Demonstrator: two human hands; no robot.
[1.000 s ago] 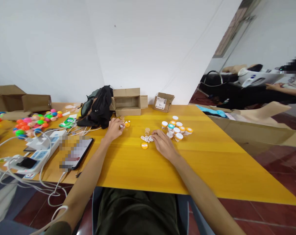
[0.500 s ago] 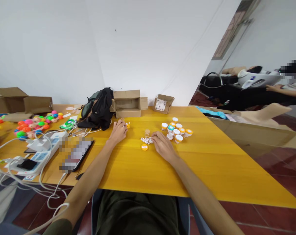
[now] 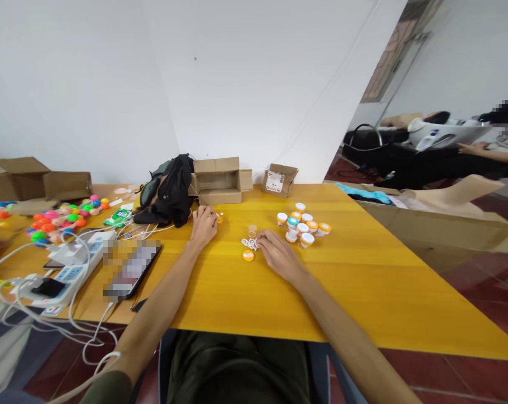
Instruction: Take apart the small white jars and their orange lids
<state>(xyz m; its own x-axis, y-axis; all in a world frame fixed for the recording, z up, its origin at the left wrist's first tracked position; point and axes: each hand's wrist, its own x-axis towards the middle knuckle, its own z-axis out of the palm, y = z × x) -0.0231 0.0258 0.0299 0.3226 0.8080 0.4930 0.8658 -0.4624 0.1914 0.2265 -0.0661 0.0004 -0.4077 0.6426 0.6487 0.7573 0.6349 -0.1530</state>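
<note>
Left hand slid forward over small pieces.

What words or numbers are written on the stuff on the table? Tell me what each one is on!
No text here can be read.
White label on the small cardboard box: dark print, too small.
Green packet: white marks, too blurred.
Phone screen: blurred out.
Small white pieces at the right hand: dark marks, too small.
Power strip: nothing legible.
The left hand covers nothing with readable text.
</note>
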